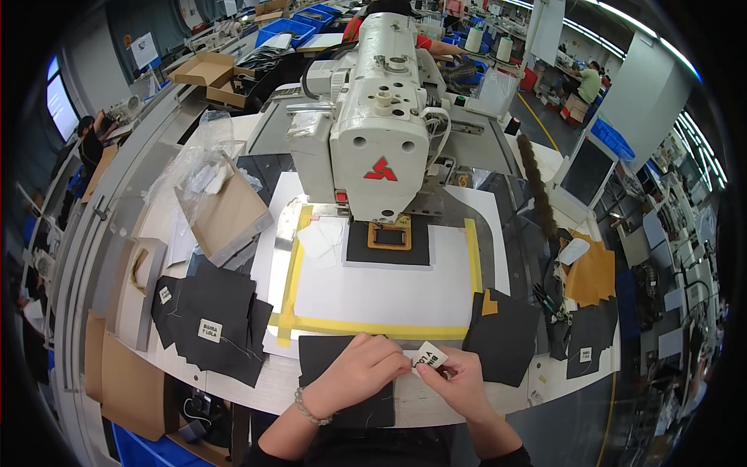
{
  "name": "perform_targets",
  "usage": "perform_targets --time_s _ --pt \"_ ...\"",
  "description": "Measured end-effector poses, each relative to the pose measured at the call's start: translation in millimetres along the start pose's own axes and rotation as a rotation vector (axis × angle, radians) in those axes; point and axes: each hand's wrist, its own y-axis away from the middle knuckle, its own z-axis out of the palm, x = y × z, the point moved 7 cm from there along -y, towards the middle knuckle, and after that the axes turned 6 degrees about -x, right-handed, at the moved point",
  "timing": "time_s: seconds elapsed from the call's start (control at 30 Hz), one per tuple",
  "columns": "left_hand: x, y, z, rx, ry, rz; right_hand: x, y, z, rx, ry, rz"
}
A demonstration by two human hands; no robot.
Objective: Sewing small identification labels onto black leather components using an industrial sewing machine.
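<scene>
My right hand (457, 383) pinches a small white label with dark print (430, 356) between thumb and fingers. Close beside the label's left edge, my left hand (364, 372) has its fingertips pressed together; what they hold, if anything, is too small to make out. Under my left hand a black fabric piece (327, 350) lies at the table's front edge. Ahead, a large white sewing machine (381, 156) stands over another black fabric piece (362, 253), with an orange-yellow frame (389, 247) on top of it. White sheeting (373, 300) edged with yellow tape (373, 327) lies beneath.
To the left, black pieces with white labels (226, 303) lie stacked near an open cardboard box (226, 210). More black pieces (510, 335) lie at right, beyond them tan material (589, 272) and a screen (587, 173). A blue bin (148, 447) stands below left. People work farther off.
</scene>
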Motion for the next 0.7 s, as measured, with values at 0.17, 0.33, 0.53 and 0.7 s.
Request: perform_targets --time_s 0.17,0.33,0.53,0.7 --pt "4.2 1.4 10.4 -0.031 -0.166 0.02 4.3 -0.4 2.4 0.034 -0.199 0.066" --pt "4.7 3.5 17.2 -0.007 -0.098 0.002 12.7 -0.3 -1.9 0.077 -0.142 0.031" --pt "15.7 14.2 34.6 -0.116 0.182 -0.029 3.8 -5.9 -20.3 0.239 0.102 -0.111" --pt "47.9 32.4 69.9 -0.414 0.518 0.157 16.5 -6.6 -21.9 0.204 -0.021 -0.061"
